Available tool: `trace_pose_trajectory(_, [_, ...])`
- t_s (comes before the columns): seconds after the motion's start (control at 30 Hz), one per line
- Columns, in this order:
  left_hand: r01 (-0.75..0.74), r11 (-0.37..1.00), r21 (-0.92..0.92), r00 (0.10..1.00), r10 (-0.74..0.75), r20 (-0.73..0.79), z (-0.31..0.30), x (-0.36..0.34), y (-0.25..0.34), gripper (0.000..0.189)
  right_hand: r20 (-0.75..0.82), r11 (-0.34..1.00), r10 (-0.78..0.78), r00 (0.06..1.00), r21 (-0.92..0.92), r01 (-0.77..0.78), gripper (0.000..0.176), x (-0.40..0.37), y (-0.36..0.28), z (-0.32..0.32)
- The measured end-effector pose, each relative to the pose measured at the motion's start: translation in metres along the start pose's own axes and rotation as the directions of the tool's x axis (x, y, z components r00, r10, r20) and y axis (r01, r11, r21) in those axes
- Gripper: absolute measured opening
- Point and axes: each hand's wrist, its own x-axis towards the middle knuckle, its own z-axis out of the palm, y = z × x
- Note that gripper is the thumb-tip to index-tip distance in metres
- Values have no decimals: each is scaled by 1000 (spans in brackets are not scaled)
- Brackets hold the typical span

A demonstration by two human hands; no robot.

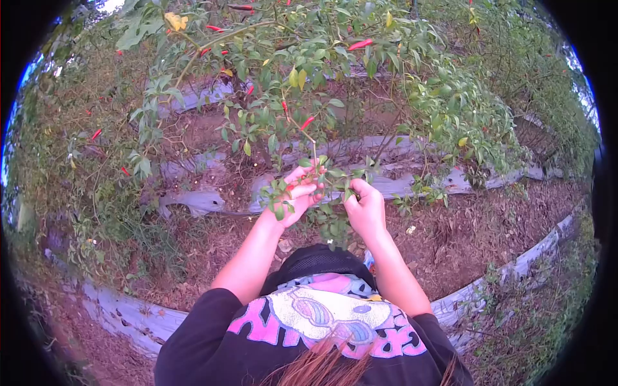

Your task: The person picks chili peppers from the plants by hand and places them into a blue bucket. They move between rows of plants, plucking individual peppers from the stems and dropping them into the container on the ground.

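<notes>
A chili plant [257,58] with green leaves and thin red chilies reaches down toward me. My left hand [300,194] has its fingers curled around a leafy chili branch [315,152], palm turned partly up. Just above that hand, a red chili [307,123] points up along the same branch. To the right, my right hand [365,209] is closed in a pinch at the edge of the leaves [336,183]. What its fingertips hold, if anything, is hidden by the hand and the foliage.
A black bag [325,262] with patterned cloth in it hangs at my waist. Strips of grey plastic sheet [199,201] cover the planting rows, with dry brown litter [444,241] between them. More chili bushes [470,106] crowd both sides.
</notes>
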Motion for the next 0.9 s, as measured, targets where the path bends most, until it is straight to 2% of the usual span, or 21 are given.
trace_pose_trajectory(0.03, [-71, 997, 8, 997, 71, -16, 1, -1, -3, 53, 0, 1000, -13, 1000, 5, 13, 16, 0, 3, 3])
trace_pose_trajectory(0.13, [-265, 940, 213, 956, 285, -71, 8, 2, -7, 53, 56, 990, 37, 998, 132, -44, 14, 1, 1, 7])
trace_pose_trajectory(0.17, [-330, 883, 334, 929, 367, -54, 6, 5, -11, 46, 56, 989, 28, 998, 143, -36, 13, 1, 1, 9])
trace_pose_trajectory(0.27, [-434, 658, 616, 870, 484, 95, 4, 3, -12, 37, 40, 986, 4, 999, 168, -11, 11, 2, 2, 10])
trace_pose_trajectory(0.3, [-407, 637, 655, 874, 479, 77, 7, 0, -11, 30, 31, 984, -9, 999, 177, 3, 11, 2, 2, 10])
trace_pose_trajectory(0.4, [-397, 574, 716, 889, 435, 145, 4, 0, -6, 31, -25, 975, -34, 999, 219, 38, 9, 3, 2, 13])
trace_pose_trajectory(0.53, [-453, 519, 725, 870, 434, 234, 2, 2, 5, 26, -58, 971, -108, 992, 208, 118, 12, 4, 20, 18])
trace_pose_trajectory(0.63, [-467, 412, 783, 841, 481, 248, 0, 2, 15, 28, -40, 823, 110, 993, 564, -68, 13, -4, -20, 11])
trace_pose_trajectory(0.67, [-456, 381, 804, 839, 485, 246, -2, 2, 19, 30, 6, 774, 135, 991, 623, -109, 13, -8, -34, 6])
trace_pose_trajectory(0.7, [-430, 428, 795, 865, 446, 229, -6, 2, 21, 32, 54, 718, 160, 986, 679, -153, 13, -13, -50, 2])
trace_pose_trajectory(0.73, [-439, 417, 796, 861, 448, 240, -7, -1, 23, 33, 100, 654, 182, 978, 730, -196, 14, -19, -61, -2])
trace_pose_trajectory(0.77, [-450, 407, 795, 856, 449, 256, -5, -4, 26, 34, 140, 623, 152, 978, 755, -205, 13, -24, -70, 0])
trace_pose_trajectory(0.9, [-509, 450, 733, 841, 443, 312, -5, -6, 30, 44, 164, 746, 162, 973, 625, -229, 17, -22, -80, 33])
